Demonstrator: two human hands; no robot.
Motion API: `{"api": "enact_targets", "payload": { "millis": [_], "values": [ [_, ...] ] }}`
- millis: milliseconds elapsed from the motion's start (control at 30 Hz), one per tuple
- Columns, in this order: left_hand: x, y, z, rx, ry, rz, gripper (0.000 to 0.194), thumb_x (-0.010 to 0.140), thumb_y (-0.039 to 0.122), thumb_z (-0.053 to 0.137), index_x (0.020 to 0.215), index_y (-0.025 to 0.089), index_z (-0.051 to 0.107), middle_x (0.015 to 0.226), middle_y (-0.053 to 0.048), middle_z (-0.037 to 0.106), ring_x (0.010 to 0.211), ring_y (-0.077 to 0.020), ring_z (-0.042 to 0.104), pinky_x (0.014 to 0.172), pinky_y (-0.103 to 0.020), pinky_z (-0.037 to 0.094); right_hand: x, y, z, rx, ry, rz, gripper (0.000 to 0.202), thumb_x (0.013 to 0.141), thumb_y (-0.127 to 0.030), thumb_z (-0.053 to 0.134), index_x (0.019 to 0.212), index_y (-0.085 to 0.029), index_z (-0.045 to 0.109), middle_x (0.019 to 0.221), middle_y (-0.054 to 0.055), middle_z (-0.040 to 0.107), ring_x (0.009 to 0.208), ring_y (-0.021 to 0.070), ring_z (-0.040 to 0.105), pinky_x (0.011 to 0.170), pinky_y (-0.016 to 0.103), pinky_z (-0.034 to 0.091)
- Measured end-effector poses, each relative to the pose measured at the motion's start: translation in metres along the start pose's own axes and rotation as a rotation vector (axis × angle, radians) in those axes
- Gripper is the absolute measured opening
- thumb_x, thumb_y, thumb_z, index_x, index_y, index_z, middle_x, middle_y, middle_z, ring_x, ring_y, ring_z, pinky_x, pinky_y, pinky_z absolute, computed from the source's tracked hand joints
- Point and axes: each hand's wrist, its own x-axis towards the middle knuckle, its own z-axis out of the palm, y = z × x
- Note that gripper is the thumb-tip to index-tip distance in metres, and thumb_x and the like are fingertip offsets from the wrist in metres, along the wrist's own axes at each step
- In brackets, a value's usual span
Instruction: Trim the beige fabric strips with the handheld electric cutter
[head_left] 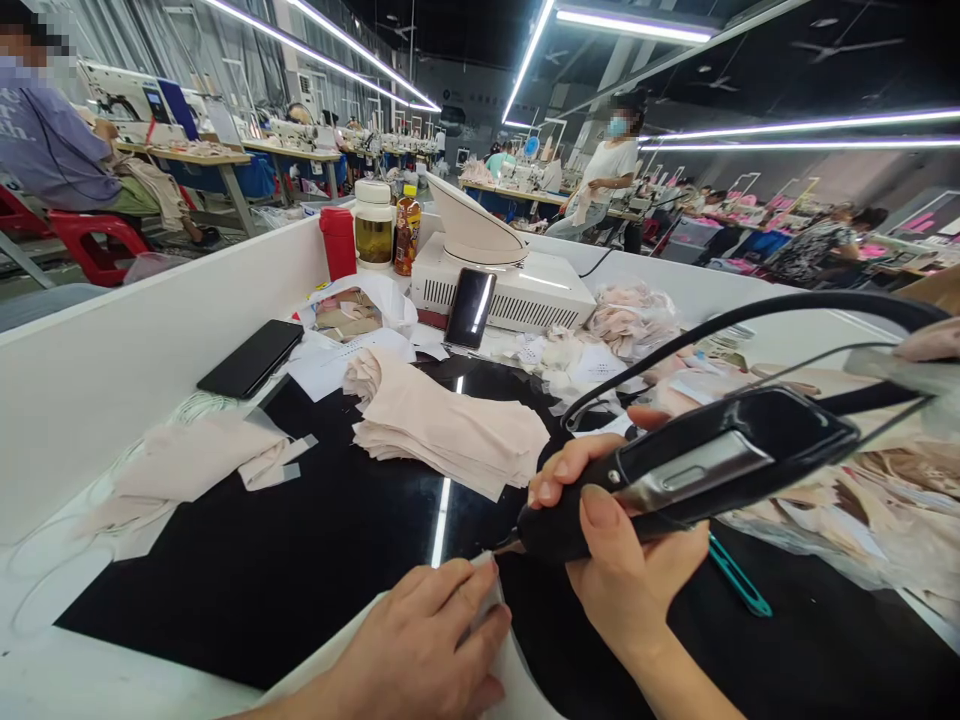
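My right hand (626, 575) is wrapped round a black corded hand tool (570, 515) with a silver lever on its side and a narrow metal tip; its exact kind is unclear. That tip meets the corner of a pale fabric piece (517, 675) at the front of the black glossy work surface (300, 560). Pinched at this corner, the fabric is held by my left hand (420, 635), whose fingers lie close together and whose thumb is mostly hidden. Just beyond both hands lies a stack of pale pink fabric pieces (450, 420).
Left of the stack are more fabric pieces (187, 460) and a black tablet-like case (251, 358). A phone (471, 308) leans against a white machine (502, 285). Teal thread snips (739, 575) and bagged scraps (885, 510) lie right. A thick cable (697, 325) arcs overhead. White walls (150, 350) edge the table.
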Motion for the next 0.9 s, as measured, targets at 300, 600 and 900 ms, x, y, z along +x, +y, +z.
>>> {"api": "enact_targets", "payload": {
  "millis": [300, 600, 900],
  "values": [
    [-0.0026, -0.0023, 0.0023, 0.023, -0.032, 0.005, 0.038, 0.103, 0.052, 0.069, 0.123, 0.020, 0.068, 0.137, -0.005, 0.071, 0.115, -0.0200, 0.066, 0.089, -0.030, 0.052, 0.0028, 0.0005, 0.0023, -0.004, 0.039, 0.002, 0.045, 0.091, -0.029, 0.082, 0.128, -0.032, 0.057, 0.083, -0.005, 0.066, 0.062, 0.0141, 0.064, 0.058, 0.032, 0.061],
    [-0.0038, -0.0002, 0.0029, 0.044, -0.043, 0.013, 0.039, 0.104, 0.053, 0.067, 0.124, 0.019, 0.068, 0.136, -0.006, 0.071, 0.117, -0.0204, 0.066, 0.090, -0.030, 0.052, 0.0009, -0.0024, 0.0037, -0.001, 0.033, 0.024, 0.045, 0.091, -0.030, 0.082, 0.126, -0.030, 0.055, 0.082, -0.004, 0.065, 0.061, 0.0142, 0.064, 0.056, 0.033, 0.061],
    [-0.0050, 0.0026, 0.0064, 0.041, -0.019, 0.015, 0.038, 0.107, 0.050, 0.063, 0.124, 0.017, 0.069, 0.135, -0.009, 0.073, 0.117, -0.0220, 0.068, 0.086, -0.031, 0.055, -0.0003, -0.0016, 0.0035, -0.041, 0.065, 0.048, 0.047, 0.091, -0.029, 0.081, 0.129, -0.031, 0.054, 0.082, -0.005, 0.066, 0.060, 0.0145, 0.064, 0.056, 0.033, 0.060]
  ]
}}
